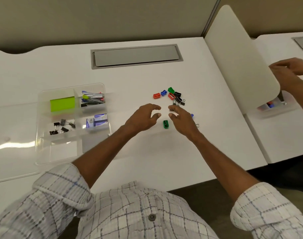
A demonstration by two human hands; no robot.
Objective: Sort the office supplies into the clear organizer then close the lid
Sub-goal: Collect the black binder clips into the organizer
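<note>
A clear organizer (43, 128) lies on the white desk at the left, its lid off. It holds green sticky notes (62, 104), staplers (93, 99), binder clips (61, 127) and staple boxes (97, 122). Loose sharpeners lie at centre right: red (156, 95), blue (163, 92), green (171, 90), another red (171, 96), black ones (177, 94) and binder clips (181, 102). A green sharpener (166, 124) lies between my hands. My left hand (143, 119) and right hand (181, 120) hover open just above the desk, holding nothing. A blue piece (192, 115) peeks out behind my right hand.
A grey cable hatch (136, 56) is set into the desk at the back. A white divider panel (238, 66) stands at the right. Beyond it another person's hands (288, 71) work over a second clear organizer (275, 107). The clear lid (14, 171) lies at the left edge.
</note>
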